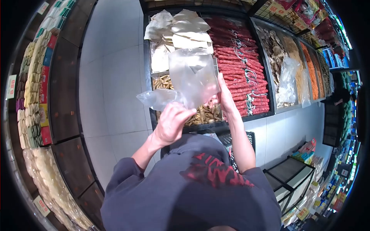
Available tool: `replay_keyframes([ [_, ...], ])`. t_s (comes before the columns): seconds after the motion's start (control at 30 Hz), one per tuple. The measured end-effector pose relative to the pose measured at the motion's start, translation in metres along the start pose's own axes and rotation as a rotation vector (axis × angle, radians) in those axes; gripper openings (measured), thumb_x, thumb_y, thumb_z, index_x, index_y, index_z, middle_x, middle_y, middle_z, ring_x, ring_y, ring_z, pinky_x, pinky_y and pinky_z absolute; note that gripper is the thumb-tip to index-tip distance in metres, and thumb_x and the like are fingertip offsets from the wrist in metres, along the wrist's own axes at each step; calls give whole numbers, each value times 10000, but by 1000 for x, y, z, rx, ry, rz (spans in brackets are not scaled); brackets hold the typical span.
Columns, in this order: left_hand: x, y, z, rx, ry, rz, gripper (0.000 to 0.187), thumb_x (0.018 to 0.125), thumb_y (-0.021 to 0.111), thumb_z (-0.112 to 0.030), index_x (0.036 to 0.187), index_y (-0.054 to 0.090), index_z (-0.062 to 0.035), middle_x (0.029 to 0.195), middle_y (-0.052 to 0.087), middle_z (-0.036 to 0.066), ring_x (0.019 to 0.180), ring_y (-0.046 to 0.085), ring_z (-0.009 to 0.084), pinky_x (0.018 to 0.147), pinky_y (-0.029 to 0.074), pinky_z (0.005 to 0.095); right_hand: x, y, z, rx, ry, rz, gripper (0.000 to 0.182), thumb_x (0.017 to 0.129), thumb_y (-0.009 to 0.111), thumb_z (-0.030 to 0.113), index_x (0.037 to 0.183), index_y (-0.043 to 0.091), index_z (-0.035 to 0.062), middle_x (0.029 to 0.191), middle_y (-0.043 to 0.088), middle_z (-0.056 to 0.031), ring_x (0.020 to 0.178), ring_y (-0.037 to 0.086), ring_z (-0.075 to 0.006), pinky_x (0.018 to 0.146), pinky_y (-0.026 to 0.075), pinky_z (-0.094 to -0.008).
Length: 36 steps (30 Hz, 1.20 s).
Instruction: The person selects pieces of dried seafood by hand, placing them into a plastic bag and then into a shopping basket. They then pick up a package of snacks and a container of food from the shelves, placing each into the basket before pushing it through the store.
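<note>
A clear plastic bag point(192, 73) hangs over the front of the display bin, spread between my two hands. My left hand point(169, 122) is closed on the bag's near edge in a pinch, and a loose flap of the plastic sticks out to the left. At the bag's right side, my right hand point(224, 96) grips it, with its fingers curled partly behind the plastic. Under the bag lie small brown dried fish point(202, 116). Beyond it are flat, pale dried sheets point(189, 29). Red sausages point(243, 65) tied with white string lie in rows right of my right hand.
Farther right, bins hold dried goods, orange bits point(309, 71) among them, with another plastic bag point(288, 81) on top. Shelves of packaged noodles point(32, 84) line the left side beyond a tiled floor point(115, 84). A black rack point(289, 173) stands at lower right.
</note>
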<state>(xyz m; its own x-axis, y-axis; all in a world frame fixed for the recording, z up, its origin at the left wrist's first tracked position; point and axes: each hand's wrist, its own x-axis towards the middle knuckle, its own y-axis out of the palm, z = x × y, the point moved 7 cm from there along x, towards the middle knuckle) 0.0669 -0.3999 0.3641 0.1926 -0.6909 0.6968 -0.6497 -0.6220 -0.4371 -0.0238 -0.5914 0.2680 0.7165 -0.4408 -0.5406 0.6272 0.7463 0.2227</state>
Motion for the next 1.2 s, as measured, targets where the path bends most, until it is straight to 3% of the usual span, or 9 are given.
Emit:
replay_keyframes([
  [0.23, -56, 62, -7, -130, -339, 270, 296, 824, 700, -10, 1109, 620, -24, 919, 619, 97, 852, 604, 264, 779, 490, 372, 11, -4, -17, -288, -244, 269, 144, 909, 601, 127, 844, 672, 19, 787, 678, -36, 737, 640, -110, 689, 480, -234],
  [0.33, -70, 70, 10, -462, -789, 663, 171, 797, 763, -35, 943, 681, -2, 843, 652, 69, 737, 618, 157, 659, 486, 320, 0, -18, -36, -70, -241, 349, 161, 926, 613, 199, 929, 644, 41, 968, 687, -53, 948, 618, -118, 825, 485, -276],
  [0.4, -85, 45, 48, -509, -1112, 227, 100, 831, 754, -50, 826, 665, -7, 764, 649, 11, 669, 571, 48, 604, 471, 229, -7, -30, -43, 134, -110, 346, 197, 942, 610, 241, 962, 636, 46, 1020, 681, -52, 978, 611, -122, 846, 482, -283],
  [0.47, -56, 23, 61, -324, -1023, -144, 192, 838, 761, -115, 822, 591, -28, 738, 615, -11, 638, 525, 11, 535, 392, 163, -10, -38, -49, 336, 22, 340, 235, 958, 607, 282, 994, 627, 51, 1071, 674, -52, 1008, 605, -127, 866, 478, -290],
  [0.53, -12, 46, 54, -210, -915, -224, 264, 832, 776, -205, 921, 606, -23, 769, 617, 17, 627, 560, 87, 545, 449, 227, -7, -46, -49, 1, -58, 211, 224, 973, 613, 279, 1028, 624, 62, 1087, 672, -63, 1029, 605, -135, 896, 476, -301],
  [0.63, 47, 85, 37, 163, -746, -68, 364, 827, 769, -298, 1003, 625, -14, 793, 632, 76, 633, 603, 188, 573, 496, 314, 8, -29, -38, -101, -382, 339, 122, 907, 644, 54, 1015, 608, 11, 1046, 608, -42, 945, 567, -101, 794, 476, -256],
  [0.7, 54, 102, 49, 244, -919, 100, 449, 824, 754, -367, 1073, 631, -14, 787, 641, 120, 625, 626, 256, 597, 509, 369, 12, -22, -22, -183, -469, 347, 100, 874, 603, -20, 970, 580, -9, 1134, 566, -67, 1010, 566, -120, 831, 473, -259],
  [0.93, 43, 35, 44, 279, -940, -302, 138, 913, 700, -104, 849, 648, 6, 732, 608, 3, 618, 531, 35, 479, 464, 194, 36, -23, -5, 272, -375, 360, 57, 922, 589, 53, 919, 599, -3, 1140, 609, -120, 949, 607, -143, 808, 507, -285],
  [1.2, 13, 49, 12, 216, -916, -580, 90, 948, 631, -50, 883, 589, -4, 892, 613, 30, 789, 594, 71, 608, 544, 217, 147, -103, 30, 215, -464, -206, 468, 915, 642, 190, 1276, 493, -69, 1072, 626, -109, 937, 624, -161, 833, 523, -276],
])
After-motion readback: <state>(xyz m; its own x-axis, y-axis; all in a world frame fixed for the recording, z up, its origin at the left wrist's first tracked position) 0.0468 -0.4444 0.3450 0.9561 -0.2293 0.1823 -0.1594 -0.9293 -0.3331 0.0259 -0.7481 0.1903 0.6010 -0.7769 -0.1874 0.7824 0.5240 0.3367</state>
